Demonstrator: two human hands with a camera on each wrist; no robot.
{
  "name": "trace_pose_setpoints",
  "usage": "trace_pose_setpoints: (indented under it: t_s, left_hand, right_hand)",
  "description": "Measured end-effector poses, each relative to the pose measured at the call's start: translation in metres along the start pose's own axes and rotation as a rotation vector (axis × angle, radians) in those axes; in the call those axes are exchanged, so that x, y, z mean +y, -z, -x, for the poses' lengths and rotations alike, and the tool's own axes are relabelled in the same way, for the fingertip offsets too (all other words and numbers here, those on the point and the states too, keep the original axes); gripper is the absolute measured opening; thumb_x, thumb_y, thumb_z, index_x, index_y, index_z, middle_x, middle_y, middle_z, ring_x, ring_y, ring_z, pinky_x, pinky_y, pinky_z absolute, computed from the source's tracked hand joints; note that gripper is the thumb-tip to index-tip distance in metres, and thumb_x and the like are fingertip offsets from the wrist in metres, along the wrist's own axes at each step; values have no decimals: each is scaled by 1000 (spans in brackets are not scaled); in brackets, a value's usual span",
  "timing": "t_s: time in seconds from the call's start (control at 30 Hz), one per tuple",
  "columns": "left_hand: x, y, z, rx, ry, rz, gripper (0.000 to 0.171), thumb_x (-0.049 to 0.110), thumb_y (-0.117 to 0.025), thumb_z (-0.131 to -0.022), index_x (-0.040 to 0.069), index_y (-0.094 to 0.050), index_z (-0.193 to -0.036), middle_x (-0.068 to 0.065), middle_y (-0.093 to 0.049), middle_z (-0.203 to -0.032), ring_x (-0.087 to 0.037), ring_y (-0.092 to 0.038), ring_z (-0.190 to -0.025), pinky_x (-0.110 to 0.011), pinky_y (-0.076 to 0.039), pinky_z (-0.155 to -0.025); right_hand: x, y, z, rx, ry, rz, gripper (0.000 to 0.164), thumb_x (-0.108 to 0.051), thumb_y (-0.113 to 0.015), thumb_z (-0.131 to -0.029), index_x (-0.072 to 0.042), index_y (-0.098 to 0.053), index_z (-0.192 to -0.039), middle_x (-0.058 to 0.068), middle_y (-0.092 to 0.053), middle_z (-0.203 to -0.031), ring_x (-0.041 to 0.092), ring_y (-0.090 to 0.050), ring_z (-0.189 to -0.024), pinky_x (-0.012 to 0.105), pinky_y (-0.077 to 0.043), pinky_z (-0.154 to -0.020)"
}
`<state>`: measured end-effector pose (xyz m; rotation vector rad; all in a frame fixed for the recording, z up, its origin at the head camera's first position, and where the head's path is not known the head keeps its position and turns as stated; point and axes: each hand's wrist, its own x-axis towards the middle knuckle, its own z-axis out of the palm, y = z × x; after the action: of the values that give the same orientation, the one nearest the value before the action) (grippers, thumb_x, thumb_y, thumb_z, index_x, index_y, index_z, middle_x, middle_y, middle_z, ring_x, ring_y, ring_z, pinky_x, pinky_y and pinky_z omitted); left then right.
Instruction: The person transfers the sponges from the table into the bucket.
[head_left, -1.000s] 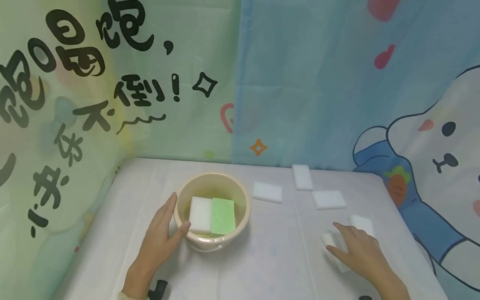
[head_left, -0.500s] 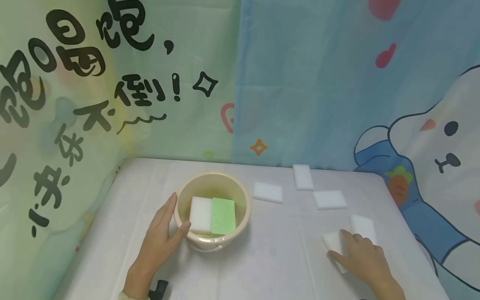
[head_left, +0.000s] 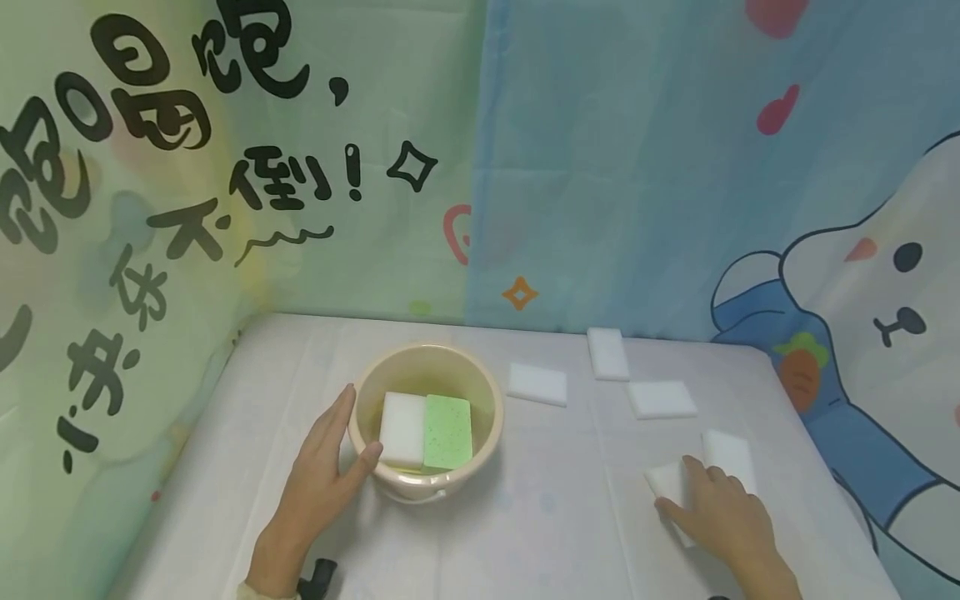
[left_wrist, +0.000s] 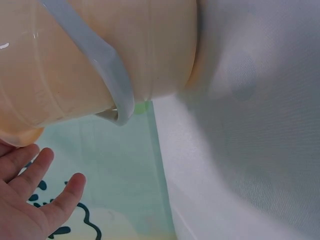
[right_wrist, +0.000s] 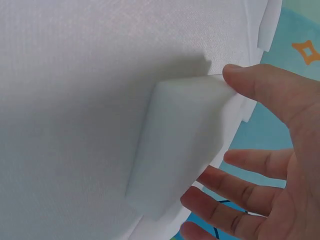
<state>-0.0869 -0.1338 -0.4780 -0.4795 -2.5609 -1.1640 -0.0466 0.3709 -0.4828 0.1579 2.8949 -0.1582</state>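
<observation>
A cream bucket [head_left: 480, 450] stands left of the table's middle, with a white sponge block [head_left: 402, 429] and a green sponge [head_left: 447, 433] inside. My left hand [head_left: 318, 475] rests against the bucket's left rim, fingers straight and thumb at the front rim; the left wrist view shows the fingers spread beside the bucket. At the right, my right hand [head_left: 723, 517] holds a white sponge [head_left: 666, 482] lying on the table. In the right wrist view the thumb is on one edge of that sponge [right_wrist: 175, 140] and curled fingers meet another edge.
Other white sponges lie behind the right hand: one close by [head_left: 729, 457], one farther back [head_left: 662, 400], one at the table's back edge [head_left: 607, 354] and one beside the bucket [head_left: 537, 384]. The bucket's pale handle [left_wrist: 107, 60] hangs down its side. Printed curtains [head_left: 600, 167] enclose the table.
The right hand has come down from above the white sponge, its thumb and fingers now on it. The left hand and bucket hold their place.
</observation>
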Motion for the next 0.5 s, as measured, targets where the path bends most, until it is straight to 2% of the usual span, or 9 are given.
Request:
trace_pose_setpoints:
  t_s: [0.23,0.5]
  left_hand:
    - [1,0,0,-3,-6,-6,79,33,-66,-98,7,-24,-159,-12,-32,-160,-32,-32,-144,-54,-31,-114]
    - [1,0,0,2,-13,-6,79,33,-66,-97,5,-25,-159,-14,-33,-159,-33,-33,-144,-55,-31,-114]
  right_hand:
    - [-5,4,1,8,1,-23,89,-54,-71,-86,17,-45,-132,36,-57,-102,50,-60,-87,58,-54,-67]
    - [-28,16,-1,48,28,-42,84,-51,-70,-88,15,-45,-134,39,-56,-111,55,-58,-98,61,-53,-71]
